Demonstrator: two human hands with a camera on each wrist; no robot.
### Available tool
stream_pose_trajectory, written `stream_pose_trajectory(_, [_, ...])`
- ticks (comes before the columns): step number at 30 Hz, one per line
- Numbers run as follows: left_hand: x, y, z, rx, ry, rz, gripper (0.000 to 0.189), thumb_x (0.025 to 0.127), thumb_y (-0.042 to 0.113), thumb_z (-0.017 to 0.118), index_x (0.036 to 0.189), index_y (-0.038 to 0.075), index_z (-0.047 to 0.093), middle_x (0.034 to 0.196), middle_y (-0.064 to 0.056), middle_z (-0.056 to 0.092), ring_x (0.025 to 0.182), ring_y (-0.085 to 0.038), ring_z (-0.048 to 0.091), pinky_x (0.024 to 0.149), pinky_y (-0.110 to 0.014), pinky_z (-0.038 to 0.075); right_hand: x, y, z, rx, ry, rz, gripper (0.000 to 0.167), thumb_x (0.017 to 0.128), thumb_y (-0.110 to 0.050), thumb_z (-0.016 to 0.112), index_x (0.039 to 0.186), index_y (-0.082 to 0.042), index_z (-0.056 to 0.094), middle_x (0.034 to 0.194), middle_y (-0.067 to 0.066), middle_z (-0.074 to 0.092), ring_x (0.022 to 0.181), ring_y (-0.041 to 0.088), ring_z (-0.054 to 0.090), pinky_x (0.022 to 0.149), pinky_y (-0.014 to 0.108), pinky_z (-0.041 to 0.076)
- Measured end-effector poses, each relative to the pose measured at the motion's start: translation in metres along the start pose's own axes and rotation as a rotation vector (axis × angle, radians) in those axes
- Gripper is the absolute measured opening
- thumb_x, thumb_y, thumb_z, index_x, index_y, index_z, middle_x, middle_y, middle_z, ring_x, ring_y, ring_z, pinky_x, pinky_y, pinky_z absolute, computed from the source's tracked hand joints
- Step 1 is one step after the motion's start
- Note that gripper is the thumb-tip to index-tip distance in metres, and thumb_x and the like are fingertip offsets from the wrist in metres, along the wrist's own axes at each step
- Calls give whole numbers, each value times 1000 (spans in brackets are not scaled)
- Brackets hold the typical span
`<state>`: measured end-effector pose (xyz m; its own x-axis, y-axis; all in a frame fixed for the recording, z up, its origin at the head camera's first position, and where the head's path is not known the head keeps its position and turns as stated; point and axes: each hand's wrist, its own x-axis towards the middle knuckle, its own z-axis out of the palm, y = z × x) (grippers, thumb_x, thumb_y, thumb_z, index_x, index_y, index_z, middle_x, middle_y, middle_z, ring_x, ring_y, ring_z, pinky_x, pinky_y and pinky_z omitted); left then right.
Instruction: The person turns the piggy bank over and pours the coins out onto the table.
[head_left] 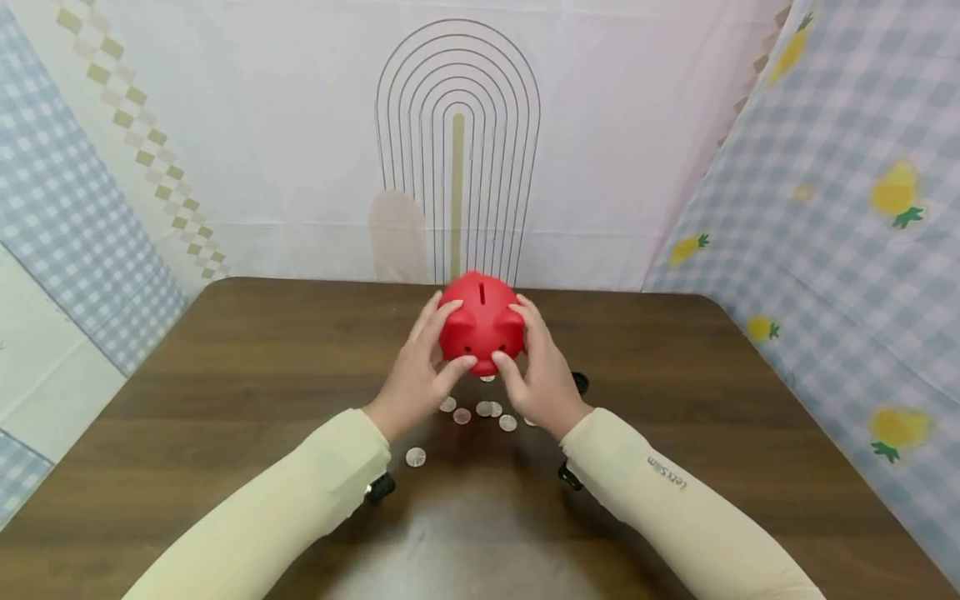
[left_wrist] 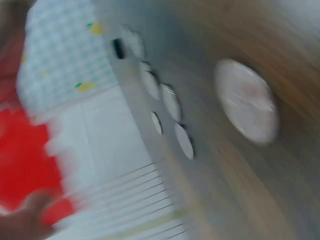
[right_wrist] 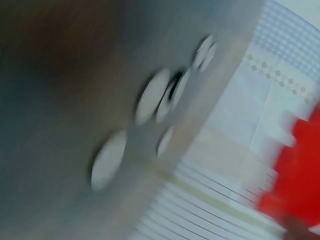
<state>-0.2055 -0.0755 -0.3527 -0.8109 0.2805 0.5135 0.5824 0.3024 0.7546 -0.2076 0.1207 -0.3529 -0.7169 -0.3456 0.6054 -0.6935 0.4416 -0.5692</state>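
A red piggy bank (head_left: 481,321) with a coin slot on top is held between both hands, its snout toward me. My left hand (head_left: 420,364) grips its left side, thumb near the snout. The right hand (head_left: 543,375) grips the other side in the same way. In both wrist views the piggy bank (left_wrist: 25,160) is blurred and appears raised off the table. Several silver coins lie below it, among them a coin (head_left: 507,423) near the right wrist and a coin (head_left: 416,457) by the left sleeve.
A small round black object (head_left: 580,382) lies just right of the right hand, partly hidden. The brown wooden table (head_left: 247,400) ends at a white patterned cloth (head_left: 300,125) at the back. Checked cloth (head_left: 840,275) hangs along the right side.
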Motion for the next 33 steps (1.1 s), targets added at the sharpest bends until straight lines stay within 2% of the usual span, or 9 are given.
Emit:
stream_pose_trajectory(5, [3, -7, 2, 46, -143, -251, 66, 90, 13, 68, 147, 10, 35, 144, -14, 44, 124, -30, 49, 104, -46, 43, -5, 4, 3, 17, -187, 355, 59, 96, -18, 59, 143, -5, 27, 131, 17, 53, 109, 27, 59, 94, 45, 50])
stream_pose_trajectory(7, [1, -7, 3, 59, -132, -233, 66, 89, 13, 69, 147, 10, 35, 148, -15, 39, 128, -32, 45, 104, -47, 42, -7, 6, 4, 8, -173, 328, 60, 96, -20, 59, 144, -5, 26, 134, 16, 50, 111, 27, 58, 95, 44, 50])
stream_pose_trajectory(12, [-4, 1, 2, 38, 8, 106, 70, 82, 4, 74, 142, 5, 39, 155, -23, 21, 132, -43, 40, 94, -49, 49, -8, 6, -1, -45, 68, -143, 59, 95, -24, 60, 139, 4, 31, 145, 26, 36, 124, 39, 49, 94, 51, 49])
stream_pose_trajectory(14, [-3, 2, 2, 32, 20, 153, 69, 81, 2, 74, 141, 4, 39, 155, -23, 20, 131, -43, 40, 91, -49, 50, -7, 5, -2, -72, 104, -203, 59, 95, -24, 60, 137, 6, 31, 146, 28, 33, 125, 41, 47, 95, 52, 48])
stream_pose_trajectory(21, [-3, -9, 0, 90, -116, -180, 66, 87, 12, 71, 144, 10, 40, 149, -15, 38, 131, -33, 43, 105, -47, 42, -11, 2, 7, -25, -160, 302, 61, 95, -18, 61, 143, -3, 26, 132, 17, 50, 112, 27, 57, 97, 44, 49])
stream_pose_trajectory(23, [-6, -8, -1, 70, -98, -151, 67, 86, 11, 72, 145, 11, 39, 152, -16, 32, 131, -35, 43, 100, -47, 46, -12, 1, 7, -27, -124, 246, 63, 94, -18, 62, 143, -3, 26, 139, 17, 45, 115, 28, 56, 98, 44, 48])
stream_pose_trajectory(28, [-6, 4, 0, 18, 10, 51, 69, 82, 4, 74, 142, 6, 41, 156, -20, 20, 131, -42, 41, 91, -48, 50, -9, 0, 2, -80, 69, -116, 61, 92, -14, 62, 139, 5, 30, 147, 24, 34, 125, 37, 49, 96, 50, 48])
stream_pose_trajectory(30, [-3, 2, 0, 6, -3, 0, 67, 83, 5, 73, 142, 6, 41, 154, -19, 26, 131, -40, 41, 96, -48, 48, -6, 0, 2, -71, 23, -47, 60, 93, -15, 61, 140, 5, 30, 143, 24, 40, 123, 37, 50, 96, 50, 48])
stream_pose_trajectory(33, [-1, -5, 0, -22, -56, -181, 66, 86, 8, 71, 144, 10, 40, 150, -15, 35, 131, -35, 43, 99, -49, 46, -4, -1, 5, -71, -116, 219, 61, 95, -18, 61, 144, -3, 28, 135, 17, 48, 114, 30, 56, 96, 46, 49])
